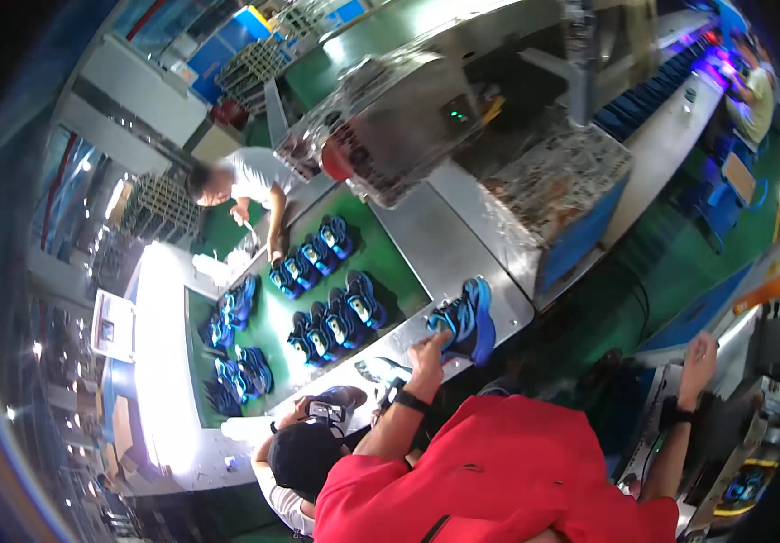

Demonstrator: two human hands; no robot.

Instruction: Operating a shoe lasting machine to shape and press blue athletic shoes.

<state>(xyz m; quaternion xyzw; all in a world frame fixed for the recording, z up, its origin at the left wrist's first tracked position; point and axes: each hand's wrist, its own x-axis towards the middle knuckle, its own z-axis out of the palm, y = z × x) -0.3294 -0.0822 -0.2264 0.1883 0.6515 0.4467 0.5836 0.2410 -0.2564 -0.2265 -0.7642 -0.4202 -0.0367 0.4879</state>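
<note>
A black and blue sports shoe (473,324) stands on the metal ledge in front of me. Its near side is met by my left hand (427,351), whose fingers are curled against the shoe and closed on it. The hand hides part of the shoe. My right hand (699,362) is far out to the right, raised beside a piece of equipment, with its fingers extended and no object visible in it. A dark band circles each wrist.
Several similar shoes (340,319) stand in rows on the green table (399,337). A capped person (310,457) at my left handles another shoe (343,398). Across the table another person (258,172) reaches toward the shoes. A film-wrapped machine (408,127) stands ahead; a conveyor (657,136) extends right.
</note>
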